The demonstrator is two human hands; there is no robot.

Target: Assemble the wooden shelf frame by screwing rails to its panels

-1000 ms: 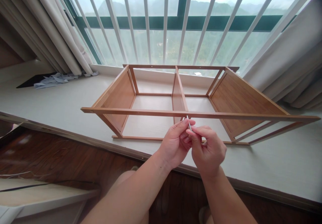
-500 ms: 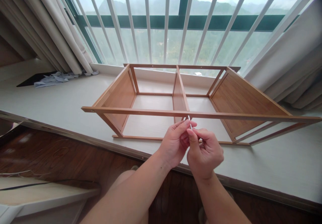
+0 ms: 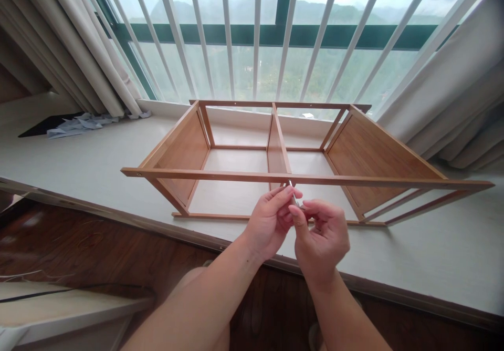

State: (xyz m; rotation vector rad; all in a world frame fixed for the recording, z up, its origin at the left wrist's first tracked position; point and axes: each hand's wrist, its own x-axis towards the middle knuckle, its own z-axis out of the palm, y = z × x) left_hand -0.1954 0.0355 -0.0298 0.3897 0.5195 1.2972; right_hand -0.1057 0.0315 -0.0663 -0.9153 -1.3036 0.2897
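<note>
A brown wooden shelf frame point(image 3: 220, 175) lies on its side, with panels at both ends and one across the middle. Against its front rail, close to the middle panel, stands the tip of a thin silvery hex key point(image 3: 295, 200). My left hand point(image 3: 270, 222) is closed, thumb and fingers pinching the key's shaft just below the rail. Close beside it, my right hand point(image 3: 321, 238) is closed with thumb and forefinger on the key's lower end. My fingers partly cover the key, and the spot where it meets the rail is hard to make out.
The frame rests on a pale window ledge point(image 3: 98, 167) whose front edge drops to a dark wood floor point(image 3: 129, 246). White window bars point(image 3: 255, 51) rise behind. Crumpled pale scraps point(image 3: 81, 124) lie on the left, by the curtain point(image 3: 90, 51). A white furniture piece point(image 3: 79, 314) stands at lower left.
My right fingers have turned the lower end of the hex key, so its bent part now shows. The whole view has shifted slightly, putting the frame a little further left.
</note>
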